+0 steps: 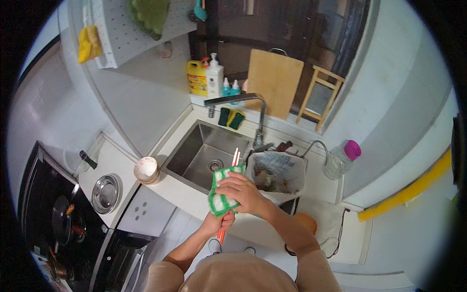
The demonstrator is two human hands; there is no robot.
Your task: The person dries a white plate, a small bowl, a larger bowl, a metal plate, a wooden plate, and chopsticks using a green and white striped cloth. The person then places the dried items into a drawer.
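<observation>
My left hand (pixel 217 223) is closed around a pair of chopsticks (pixel 221 236) near their orange ends, which stick out below the fist. Over the upper part of the chopsticks lies a green-and-white striped cloth (pixel 221 193). My right hand (pixel 241 193) presses this cloth around them from above. The pale tips poke out past the cloth's top edge, beside the steel sink (pixel 193 153). Both hands are in front of the counter's near edge. The middle of the chopsticks is hidden by the cloth and fingers.
Right of the sink stands a lined bin (pixel 279 188) holding scraps. Stacked bowls (pixel 146 170) and metal dishes (pixel 105 193) sit left. The faucet (pixel 261 116) arches behind, near sponges (pixel 231 117). A cutting board (pixel 273 84) leans at the window; a glass jar (pixel 335 164) stands right.
</observation>
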